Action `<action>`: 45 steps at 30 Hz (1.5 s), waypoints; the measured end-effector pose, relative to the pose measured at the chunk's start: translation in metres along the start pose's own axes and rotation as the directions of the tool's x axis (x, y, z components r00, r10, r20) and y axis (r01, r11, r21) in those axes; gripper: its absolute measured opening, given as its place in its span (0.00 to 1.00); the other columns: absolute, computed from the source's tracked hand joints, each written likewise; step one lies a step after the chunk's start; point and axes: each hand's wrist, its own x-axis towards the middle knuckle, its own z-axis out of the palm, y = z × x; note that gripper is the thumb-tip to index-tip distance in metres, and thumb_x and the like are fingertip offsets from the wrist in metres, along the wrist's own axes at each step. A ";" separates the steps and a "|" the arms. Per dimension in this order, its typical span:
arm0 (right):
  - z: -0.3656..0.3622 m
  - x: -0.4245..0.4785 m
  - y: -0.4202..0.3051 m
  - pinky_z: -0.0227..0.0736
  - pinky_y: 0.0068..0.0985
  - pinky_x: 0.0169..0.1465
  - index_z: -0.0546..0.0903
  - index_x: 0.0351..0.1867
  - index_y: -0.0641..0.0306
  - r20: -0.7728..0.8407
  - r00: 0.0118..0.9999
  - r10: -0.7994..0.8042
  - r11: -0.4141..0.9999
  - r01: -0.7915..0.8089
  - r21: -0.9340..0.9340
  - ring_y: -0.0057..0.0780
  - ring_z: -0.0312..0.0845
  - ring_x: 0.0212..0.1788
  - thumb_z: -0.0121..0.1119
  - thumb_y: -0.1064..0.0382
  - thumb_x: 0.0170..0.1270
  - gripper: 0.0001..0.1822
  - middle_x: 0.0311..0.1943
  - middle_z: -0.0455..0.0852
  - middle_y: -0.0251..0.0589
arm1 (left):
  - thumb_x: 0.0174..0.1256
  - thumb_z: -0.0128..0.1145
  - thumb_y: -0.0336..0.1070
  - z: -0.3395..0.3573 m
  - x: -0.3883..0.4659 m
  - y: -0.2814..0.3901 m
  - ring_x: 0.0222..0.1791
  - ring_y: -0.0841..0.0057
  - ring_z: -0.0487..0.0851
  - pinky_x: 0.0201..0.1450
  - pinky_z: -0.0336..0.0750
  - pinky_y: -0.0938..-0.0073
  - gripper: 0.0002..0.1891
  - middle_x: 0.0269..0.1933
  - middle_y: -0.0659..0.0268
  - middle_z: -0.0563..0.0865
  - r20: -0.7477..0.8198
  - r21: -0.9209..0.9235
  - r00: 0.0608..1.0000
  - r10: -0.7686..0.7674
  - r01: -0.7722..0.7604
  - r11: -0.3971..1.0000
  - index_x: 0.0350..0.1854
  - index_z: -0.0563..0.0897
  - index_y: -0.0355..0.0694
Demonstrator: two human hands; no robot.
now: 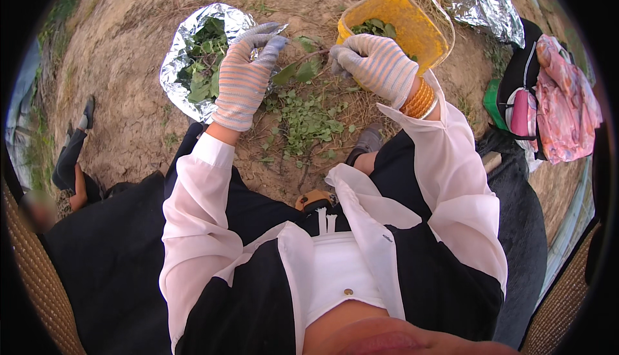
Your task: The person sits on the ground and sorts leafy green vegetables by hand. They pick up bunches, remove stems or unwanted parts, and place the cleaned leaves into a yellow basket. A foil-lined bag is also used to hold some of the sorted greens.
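My right hand (377,67), in a striped knit glove, is closed on the stem of a leafy sprig (304,67) in front of the yellow plastic bucket (416,26). The sprig's leaves hang between my hands. My left hand (251,69), gloved alike, is raised beside the foil-lined container (169,74) of leafy stems (200,81); a small strip of foil shows by its fingertips, and whether it grips that strip is unclear. Green leaves (379,27) lie inside the bucket. Below my hands, loose leaves (309,118) are heaped on the soil.
At the far right stand crumpled foil (476,2), a black bag (529,60), a pink patterned cloth (563,103) and a green object (492,101). Another person (72,171) is on the ground at the far left. Black sheeting (111,258) spreads beside me.
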 end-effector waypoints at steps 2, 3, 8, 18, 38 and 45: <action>0.002 -0.001 -0.002 0.78 0.36 0.43 0.89 0.37 0.61 0.005 1.000 0.020 0.999 -0.020 -0.048 0.45 0.84 0.35 0.58 0.48 0.69 0.18 0.29 0.88 0.49 | 0.67 0.67 0.37 0.006 0.002 0.004 0.62 0.66 0.79 0.67 0.71 0.67 0.19 0.60 0.59 0.85 0.112 0.161 0.959 0.262 -0.277 0.947 0.58 0.84 0.40; 0.004 -0.003 -0.004 0.78 0.36 0.43 0.89 0.37 0.61 0.014 1.000 -0.020 0.997 0.021 -0.075 0.44 0.85 0.35 0.58 0.49 0.69 0.18 0.29 0.88 0.49 | 0.64 0.69 0.37 0.008 0.002 0.005 0.65 0.61 0.78 0.68 0.70 0.63 0.19 0.61 0.57 0.84 0.188 0.222 0.897 0.400 -0.436 0.872 0.57 0.85 0.41; 0.011 -0.005 -0.009 0.78 0.35 0.43 0.89 0.38 0.63 0.076 0.986 -0.151 0.967 0.163 -0.198 0.43 0.85 0.34 0.58 0.48 0.69 0.19 0.29 0.88 0.47 | 0.66 0.68 0.31 0.015 -0.007 0.002 0.57 0.79 0.82 0.61 0.76 0.75 0.11 0.62 0.64 0.83 0.253 0.122 0.961 0.115 -0.149 0.981 0.47 0.89 0.32; 0.003 0.003 0.001 0.77 0.23 0.43 0.88 0.40 0.68 0.034 0.994 0.104 0.993 -0.106 0.053 0.21 0.82 0.34 0.60 0.54 0.72 0.16 0.33 0.90 0.35 | 0.68 0.67 0.40 -0.008 0.010 -0.002 0.35 0.77 0.85 0.42 0.78 0.73 0.11 0.43 0.66 0.92 -0.065 0.127 0.989 -0.132 0.139 0.982 0.45 0.91 0.38; 0.010 -0.008 -0.009 0.77 0.24 0.49 0.87 0.40 0.67 0.306 0.951 0.045 0.957 -0.128 0.258 0.23 0.82 0.39 0.55 0.51 0.76 0.20 0.35 0.89 0.37 | 0.66 0.67 0.50 -0.016 -0.004 0.010 0.37 0.63 0.88 0.45 0.82 0.66 0.23 0.37 0.57 0.90 0.513 0.672 0.825 -0.236 -0.215 0.709 0.58 0.83 0.44; -0.039 0.013 0.038 0.76 0.23 0.53 0.88 0.45 0.65 0.084 0.977 0.194 0.980 -0.197 0.021 0.21 0.83 0.43 0.56 0.42 0.75 0.25 0.39 0.90 0.35 | 0.61 0.69 0.56 -0.110 0.040 0.014 0.62 0.53 0.81 0.61 0.76 0.58 0.41 0.60 0.45 0.83 -0.070 0.944 0.989 0.127 0.024 0.328 0.71 0.71 0.37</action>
